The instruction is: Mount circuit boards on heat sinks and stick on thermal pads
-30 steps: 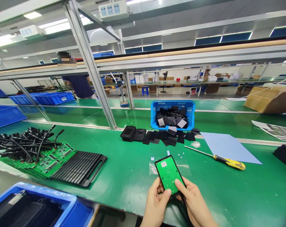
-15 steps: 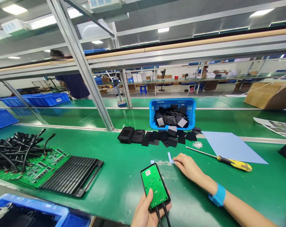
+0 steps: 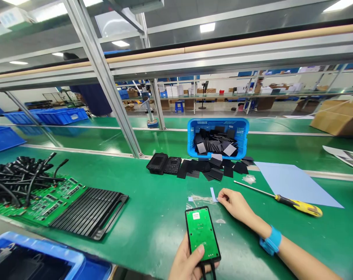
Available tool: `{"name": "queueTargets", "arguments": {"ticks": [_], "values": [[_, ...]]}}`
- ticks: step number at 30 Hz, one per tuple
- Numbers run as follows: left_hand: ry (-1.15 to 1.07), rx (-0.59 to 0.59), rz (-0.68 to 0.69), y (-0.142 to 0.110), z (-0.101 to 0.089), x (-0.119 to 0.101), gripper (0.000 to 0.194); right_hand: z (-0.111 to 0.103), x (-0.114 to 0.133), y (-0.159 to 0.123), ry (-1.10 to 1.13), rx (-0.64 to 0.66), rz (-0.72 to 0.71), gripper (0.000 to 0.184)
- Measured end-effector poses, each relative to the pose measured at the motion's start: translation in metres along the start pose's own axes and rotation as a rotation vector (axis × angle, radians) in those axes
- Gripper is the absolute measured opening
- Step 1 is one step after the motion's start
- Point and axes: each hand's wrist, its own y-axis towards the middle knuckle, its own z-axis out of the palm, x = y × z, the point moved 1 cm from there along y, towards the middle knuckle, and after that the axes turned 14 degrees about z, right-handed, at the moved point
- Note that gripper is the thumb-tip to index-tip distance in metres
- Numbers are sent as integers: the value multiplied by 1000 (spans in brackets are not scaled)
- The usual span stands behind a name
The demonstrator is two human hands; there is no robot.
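Observation:
A black plastic case with a green circuit board (image 3: 203, 231) and two black cables lies in my left hand (image 3: 188, 256), board side up. My left thumb presses on the board's lower part, while the fingers wrap underneath. Farther forward on the green table, my right hand (image 3: 236, 204) has its thumb and fingertips pinched at the lower end of a narrow pale blue strip (image 3: 213, 193). A small pale piece (image 3: 190, 199) sits left of it, beside clear film-like scraps (image 3: 202, 200). My right wrist wears a blue band (image 3: 271, 240).
A blue basket (image 3: 190, 149) of dark plates stands behind loose black plates (image 3: 215, 174) and an open black case (image 3: 157, 163). A screwdriver (image 3: 297, 205) and a pale blue sheet (image 3: 299, 184) lie right. Circuit boards with cables (image 3: 33, 186) and a ribbed black panel (image 3: 90, 212) lie left.
My left hand has shifted the case slightly right and turned it more upright in view. The camera view has moved a little. My right hand stays at the strip.

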Motion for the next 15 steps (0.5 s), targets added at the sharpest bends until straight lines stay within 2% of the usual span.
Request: {"name": "queueTargets", "arguments": {"ticks": [5, 9, 15], "values": [[-5, 81, 16, -1, 0, 1, 59, -13, 18, -14, 178, 141, 37, 33], [3, 93, 24, -1, 2, 1, 63, -18, 40, -40, 316, 276, 34, 32], [1, 107, 20, -2, 2, 1, 63, -4, 45, -56, 213, 212, -25, 16]]}}
